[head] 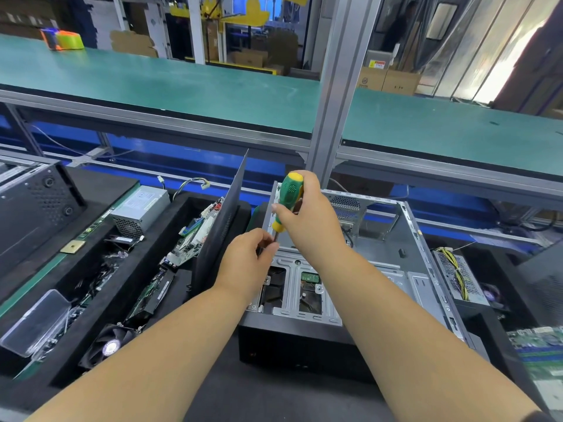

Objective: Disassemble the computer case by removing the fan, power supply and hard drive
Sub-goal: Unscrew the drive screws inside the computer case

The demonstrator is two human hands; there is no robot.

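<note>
Both hands work a screwdriver at the upper left edge of the opened computer case.

The right hand (307,214) has its fingers curled tight around the green and yellow handle of the screwdriver (288,198), which stands nearly upright, tip down. The left hand (248,263) sits just below it, thumb and fingers pinched narrowly together around the shaft near the tip, right against the metal wall of the computer case (380,257). The case lies on its side on the dark worktop (213,391), open upward, with its drive cage nearest the person. In the foam tray to the left sit a grey power supply (140,208), a circuit board (195,236) and a black fan (106,345); a dark side panel (222,220) stands upright between tray and case.
</note>
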